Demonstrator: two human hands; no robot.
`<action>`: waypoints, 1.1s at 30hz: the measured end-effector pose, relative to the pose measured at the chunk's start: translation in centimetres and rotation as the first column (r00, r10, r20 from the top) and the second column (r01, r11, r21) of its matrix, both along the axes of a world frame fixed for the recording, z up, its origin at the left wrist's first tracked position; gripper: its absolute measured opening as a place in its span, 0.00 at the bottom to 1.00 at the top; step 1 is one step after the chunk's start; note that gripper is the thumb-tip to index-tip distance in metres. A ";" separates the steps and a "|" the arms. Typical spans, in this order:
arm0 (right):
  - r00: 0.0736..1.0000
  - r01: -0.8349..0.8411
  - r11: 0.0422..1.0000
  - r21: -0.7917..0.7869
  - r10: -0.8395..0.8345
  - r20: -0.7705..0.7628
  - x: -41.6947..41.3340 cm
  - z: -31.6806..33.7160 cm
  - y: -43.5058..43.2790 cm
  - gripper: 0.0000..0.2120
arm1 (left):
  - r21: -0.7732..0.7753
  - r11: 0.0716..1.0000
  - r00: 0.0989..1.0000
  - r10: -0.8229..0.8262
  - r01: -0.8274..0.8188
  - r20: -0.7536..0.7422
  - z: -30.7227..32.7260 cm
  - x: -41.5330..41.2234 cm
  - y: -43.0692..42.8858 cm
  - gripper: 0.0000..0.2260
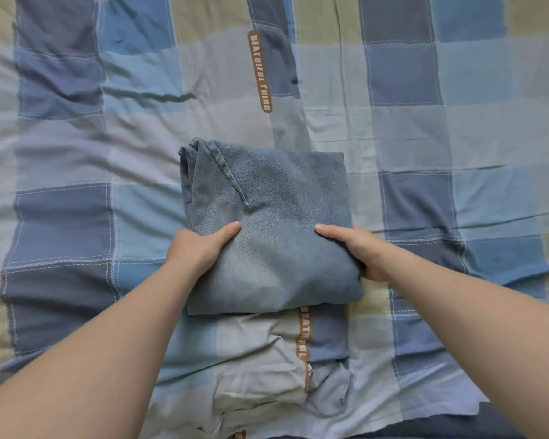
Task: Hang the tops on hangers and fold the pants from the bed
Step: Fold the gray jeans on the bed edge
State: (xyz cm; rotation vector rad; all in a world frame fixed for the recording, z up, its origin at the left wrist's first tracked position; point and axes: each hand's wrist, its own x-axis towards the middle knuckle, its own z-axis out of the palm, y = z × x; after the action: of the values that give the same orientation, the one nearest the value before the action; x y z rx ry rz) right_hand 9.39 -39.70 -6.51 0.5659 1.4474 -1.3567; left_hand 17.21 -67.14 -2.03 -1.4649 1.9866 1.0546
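Note:
A pair of light blue denim pants (267, 198) lies folded into a thick rectangle in the middle of the bed. My left hand (200, 248) grips its left edge, thumb on top and fingers tucked beneath the fold. My right hand (355, 248) grips the right edge the same way, thumb lying across the top of the denim. A stitched seam runs diagonally across the upper left of the bundle. No tops or hangers are in view.
The bed is covered by a checked sheet (425, 122) in blue, grey and beige, with brown lettered strips (260, 71). The sheet is bunched into folds (267, 375) near the front edge of the bed, just below the pants.

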 end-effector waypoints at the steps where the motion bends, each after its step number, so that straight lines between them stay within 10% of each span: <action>1: 1.000 -0.007 1.000 0.002 0.007 0.029 0.0 0.2 0.3 0.33 | 0.034 0.999 1.000 0.007 -0.007 -0.002 0.2 0.3 0.1 0.45; 14: 0.901 -0.023 0.991 0.132 -0.037 0.432 12.2 7.5 8.7 0.22 | 0.513 0.854 0.958 -0.067 -0.089 0.278 6.8 10.5 6.5 0.24; 33: 0.719 0.581 0.798 0.159 -0.594 0.360 36.2 30.1 12.2 0.12 | 0.662 0.716 0.900 -0.411 0.221 0.144 26.0 19.6 10.0 0.21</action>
State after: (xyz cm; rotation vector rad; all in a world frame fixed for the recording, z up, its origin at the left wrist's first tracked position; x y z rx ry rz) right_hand 45.57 -27.46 23.63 1.3346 0.9812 -1.5792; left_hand 36.82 -57.19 24.02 -0.8047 1.3973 1.1278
